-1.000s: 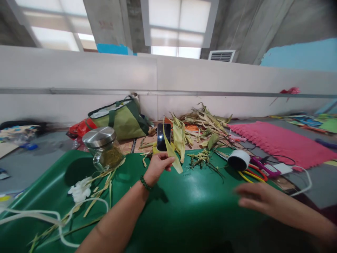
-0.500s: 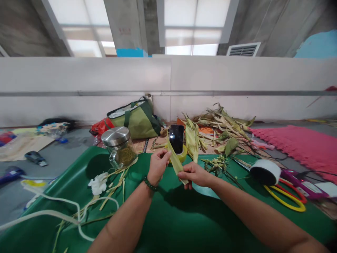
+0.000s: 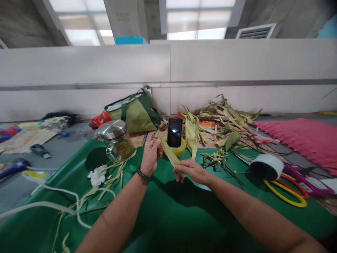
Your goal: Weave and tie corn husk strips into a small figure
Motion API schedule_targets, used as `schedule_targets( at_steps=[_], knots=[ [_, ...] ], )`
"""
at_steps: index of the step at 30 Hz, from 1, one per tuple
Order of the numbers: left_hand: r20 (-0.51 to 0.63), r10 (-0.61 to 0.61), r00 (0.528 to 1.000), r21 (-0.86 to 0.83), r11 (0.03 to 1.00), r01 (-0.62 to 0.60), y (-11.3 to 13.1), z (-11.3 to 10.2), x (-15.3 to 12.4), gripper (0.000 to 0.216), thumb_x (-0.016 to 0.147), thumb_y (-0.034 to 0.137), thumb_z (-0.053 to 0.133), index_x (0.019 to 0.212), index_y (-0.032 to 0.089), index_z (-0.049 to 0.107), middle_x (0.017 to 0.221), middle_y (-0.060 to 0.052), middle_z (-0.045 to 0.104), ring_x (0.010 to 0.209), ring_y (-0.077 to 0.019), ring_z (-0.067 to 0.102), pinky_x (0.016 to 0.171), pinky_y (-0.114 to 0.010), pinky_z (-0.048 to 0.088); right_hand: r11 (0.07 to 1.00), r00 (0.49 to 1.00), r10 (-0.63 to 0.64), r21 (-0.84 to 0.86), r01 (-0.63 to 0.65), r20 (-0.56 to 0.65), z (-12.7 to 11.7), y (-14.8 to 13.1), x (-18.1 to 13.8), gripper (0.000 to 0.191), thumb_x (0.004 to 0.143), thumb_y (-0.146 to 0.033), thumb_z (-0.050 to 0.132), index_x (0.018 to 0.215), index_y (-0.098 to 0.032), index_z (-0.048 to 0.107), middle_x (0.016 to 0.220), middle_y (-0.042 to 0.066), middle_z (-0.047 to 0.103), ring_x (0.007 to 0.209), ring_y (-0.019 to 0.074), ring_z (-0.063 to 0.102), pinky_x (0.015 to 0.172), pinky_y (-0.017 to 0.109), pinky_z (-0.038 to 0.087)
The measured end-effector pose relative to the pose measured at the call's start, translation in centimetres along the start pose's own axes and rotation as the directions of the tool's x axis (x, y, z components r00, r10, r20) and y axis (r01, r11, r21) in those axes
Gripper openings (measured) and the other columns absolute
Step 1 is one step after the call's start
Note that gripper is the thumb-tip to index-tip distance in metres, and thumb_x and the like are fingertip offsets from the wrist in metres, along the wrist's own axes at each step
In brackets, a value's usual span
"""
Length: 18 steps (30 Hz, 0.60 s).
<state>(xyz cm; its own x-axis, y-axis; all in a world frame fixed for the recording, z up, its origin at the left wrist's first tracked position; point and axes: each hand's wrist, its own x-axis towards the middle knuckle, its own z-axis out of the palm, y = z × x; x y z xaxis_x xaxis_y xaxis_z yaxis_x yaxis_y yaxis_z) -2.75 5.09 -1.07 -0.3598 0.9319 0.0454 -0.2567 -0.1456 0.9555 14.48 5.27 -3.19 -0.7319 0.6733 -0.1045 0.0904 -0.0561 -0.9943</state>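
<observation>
Both hands pinch one yellow-green leaf strip above the green mat: left hand on its upper end, right hand on its lower. Phone stands just behind, propped on a yellow tape roll.

At frame centre, a dry, matt husk strip lies over a glossy green plastic sheet; centre left, a glass jar has a brushed-metal lid.

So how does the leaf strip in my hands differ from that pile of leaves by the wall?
The strip is one flat, pale yellow-green piece, held between the left hand and right hand over the green mat. The pile is many curled, tangled pieces, some browner, lying loose beyond the mat. Both look like dried husk leaves.
</observation>
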Motion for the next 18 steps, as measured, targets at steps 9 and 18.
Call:
schedule_targets(
  at_steps=[9,18],
  knots=[
    [0.332,-0.155,0.93,0.334,0.942,0.038,-0.8,1.1,-1.6,0.031,0.057,0.039,0.075,0.054,0.015,0.056,0.048,0.003,0.053,0.044,-0.0075,0.047,0.047,-0.02,0.04,0.856,0.877,-0.373,-0.476,0.199,-0.303,-2.0,0.4,1.1,0.032,0.078,-0.039,0.05,0.054,-0.018,0.048,0.056,-0.002,0.045,0.057,0.0112,0.042,0.055,0.024,0.035],
    [0.368,-0.25,0.896,0.41,0.908,0.086,-0.2,1.1,-1.9,0.03,0.057,0.04,0.074,0.062,0.014,0.059,0.054,0.003,0.055,0.05,-0.0084,0.05,0.05,-0.021,0.042,0.953,0.871,-0.248,-0.267,0.142,-0.423,-1.6,0.4,0.9,0.028,0.072,-0.042,0.062,0.06,-0.017,0.057,0.049,-0.003,0.051,0.046,0.0095,0.047,0.047,0.021,0.039]
  ],
)
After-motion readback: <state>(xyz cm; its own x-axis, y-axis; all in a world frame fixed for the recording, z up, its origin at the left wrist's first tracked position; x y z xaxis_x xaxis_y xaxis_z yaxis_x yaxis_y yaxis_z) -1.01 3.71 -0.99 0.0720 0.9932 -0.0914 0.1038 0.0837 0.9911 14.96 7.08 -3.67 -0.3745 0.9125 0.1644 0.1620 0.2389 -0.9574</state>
